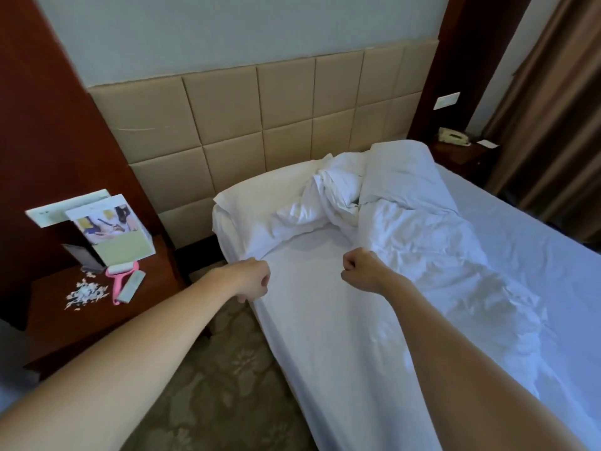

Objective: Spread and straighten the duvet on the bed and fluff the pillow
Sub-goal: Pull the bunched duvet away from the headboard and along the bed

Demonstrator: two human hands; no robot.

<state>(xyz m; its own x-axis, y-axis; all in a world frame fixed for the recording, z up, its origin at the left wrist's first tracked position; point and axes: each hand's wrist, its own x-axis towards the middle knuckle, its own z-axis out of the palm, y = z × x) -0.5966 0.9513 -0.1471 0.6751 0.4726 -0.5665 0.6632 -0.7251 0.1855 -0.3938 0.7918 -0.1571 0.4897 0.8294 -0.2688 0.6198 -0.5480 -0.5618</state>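
Note:
The white duvet (422, 249) lies bunched and wrinkled along the middle of the bed (536, 242), with one end folded up near the headboard. A smoother stretch of it runs toward me and hangs over the bed's near side. The pillow (257, 203) lies flat at the head of the bed, with crumpled white cloth on its right end. My left hand (252, 279) is fisted at the bed's near edge, its fingers closed on the white cloth there. My right hand (361, 270) is fisted at the edge of the wrinkled duvet and seems to grip it.
A padded beige headboard (260, 125) backs the bed. To the left, a wooden nightstand (58, 320) holds display cards, a pink lint roller (120, 278), a remote and paper scraps. A telephone (453, 136) sits on the far nightstand beside brown curtains (553, 125). Patterned carpet lies below me.

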